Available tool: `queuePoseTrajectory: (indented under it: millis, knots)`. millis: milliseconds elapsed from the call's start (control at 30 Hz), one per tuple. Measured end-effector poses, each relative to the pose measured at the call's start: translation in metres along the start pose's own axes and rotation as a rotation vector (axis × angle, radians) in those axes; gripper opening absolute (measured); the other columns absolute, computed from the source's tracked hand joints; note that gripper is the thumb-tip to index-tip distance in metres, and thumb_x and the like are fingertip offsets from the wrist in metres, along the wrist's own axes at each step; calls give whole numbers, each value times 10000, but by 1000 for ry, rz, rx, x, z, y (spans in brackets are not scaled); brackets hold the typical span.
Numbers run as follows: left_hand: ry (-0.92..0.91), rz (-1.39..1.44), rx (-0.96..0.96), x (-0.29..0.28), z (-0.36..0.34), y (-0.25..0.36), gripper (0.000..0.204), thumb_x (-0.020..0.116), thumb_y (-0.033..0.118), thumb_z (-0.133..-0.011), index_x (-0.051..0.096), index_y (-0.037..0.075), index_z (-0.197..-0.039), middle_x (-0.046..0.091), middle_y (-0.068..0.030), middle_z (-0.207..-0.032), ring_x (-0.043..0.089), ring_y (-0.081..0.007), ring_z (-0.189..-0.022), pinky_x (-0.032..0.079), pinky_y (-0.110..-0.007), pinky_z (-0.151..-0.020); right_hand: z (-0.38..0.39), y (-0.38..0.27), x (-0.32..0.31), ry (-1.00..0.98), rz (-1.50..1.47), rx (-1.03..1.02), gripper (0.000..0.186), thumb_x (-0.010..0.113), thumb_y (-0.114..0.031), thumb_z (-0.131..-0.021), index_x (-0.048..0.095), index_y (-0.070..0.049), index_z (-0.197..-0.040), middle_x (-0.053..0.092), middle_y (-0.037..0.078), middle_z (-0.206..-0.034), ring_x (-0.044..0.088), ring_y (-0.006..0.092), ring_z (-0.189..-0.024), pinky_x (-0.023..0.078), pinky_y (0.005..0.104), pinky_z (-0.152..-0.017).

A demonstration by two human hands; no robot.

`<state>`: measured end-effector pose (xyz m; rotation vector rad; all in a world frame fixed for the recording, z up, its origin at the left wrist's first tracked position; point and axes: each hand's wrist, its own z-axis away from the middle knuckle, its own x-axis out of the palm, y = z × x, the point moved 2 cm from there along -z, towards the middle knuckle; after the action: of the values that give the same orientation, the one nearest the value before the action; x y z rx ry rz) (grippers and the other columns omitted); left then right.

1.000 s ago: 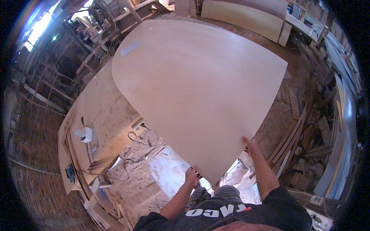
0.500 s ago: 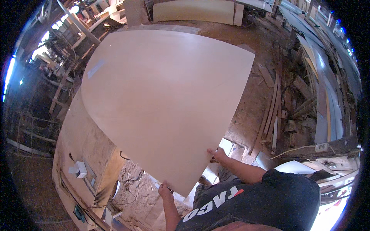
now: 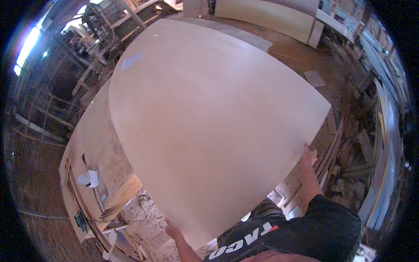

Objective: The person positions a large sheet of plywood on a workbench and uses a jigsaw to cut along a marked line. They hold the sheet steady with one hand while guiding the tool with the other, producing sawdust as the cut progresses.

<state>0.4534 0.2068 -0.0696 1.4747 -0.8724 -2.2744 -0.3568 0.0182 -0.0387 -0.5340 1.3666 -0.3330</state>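
Note:
A large pale plywood sheet fills the middle of the view, with a small bluish label near its far left edge. My left hand grips its near left edge, the thumb on top and the other fingers hidden underneath. At the right edge, farther from my body, my right hand holds the sheet, fingers partly out of sight and slightly blurred. Beneath the sheet's left side shows a wooden worktable.
On the worktable are a small white box and a green power tool. Timber strips and scrap are piled at the right. Boards stand at the back. Sawdust and a cable lie below the sheet.
My right hand has slid farther along the right edge, away from my body. The view has turned, and the sheet sits closer to me, its near corner against my front.

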Motion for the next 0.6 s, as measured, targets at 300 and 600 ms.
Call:
queuePoseTrajectory:
  millis: [300, 600]
  knots:
    - [250, -376, -12, 4, 17, 14, 923, 745, 811, -792, 624, -101, -719, 676, -229, -733, 616, -390, -659, 518, -549, -682, -49, -20, 37, -465, 4, -60, 916, 517, -715, -1011, 556, 93, -1442, 690, 191, -1344, 652, 304, -1206, 512, 412, -1037]
    - [240, -224, -78, 13, 19, 16, 753, 911, 586, -775, 624, -108, -722, 658, -173, -729, 572, -280, -652, 519, -476, -629, -39, -32, 31, -386, -473, 137, 859, 456, -671, -1059, 596, 112, -1384, 724, 220, -1246, 697, 319, -1077, 541, 393, -999]
